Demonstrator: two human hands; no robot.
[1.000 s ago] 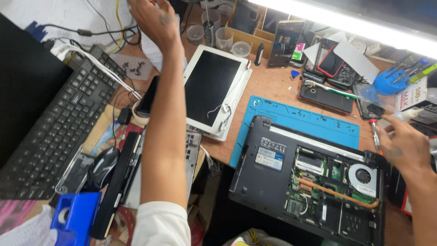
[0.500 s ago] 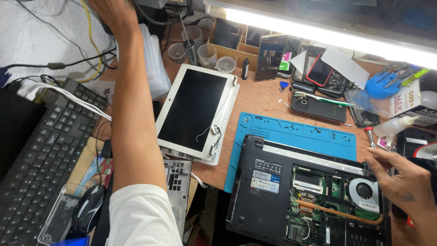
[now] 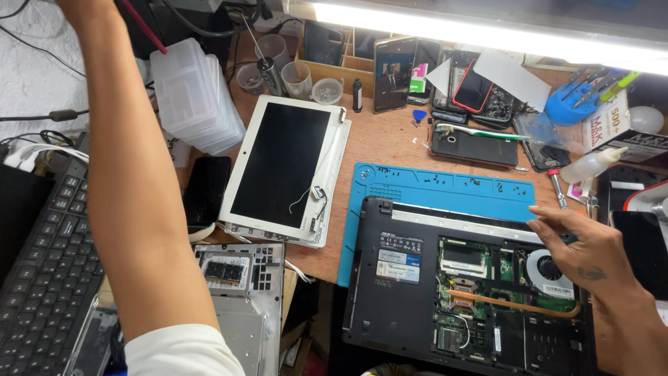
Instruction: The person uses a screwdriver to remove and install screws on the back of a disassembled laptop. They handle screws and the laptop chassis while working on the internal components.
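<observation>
1. Opened laptop (image 3: 466,285) lies on the mat (image 3: 445,189), under my right hand (image 3: 584,254).
2. Detached screen (image 3: 282,170) lies left of the mat.
3. Keyboard (image 3: 45,271) sits far left.
4. Phones (image 3: 473,146) lie behind the mat.

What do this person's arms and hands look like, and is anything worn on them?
Both are bare, with no gloves. The left arm emerges from a short white sleeve at the shoulder. The right hand has a small dark marking on its back; no watch or rings are visible.
</observation>
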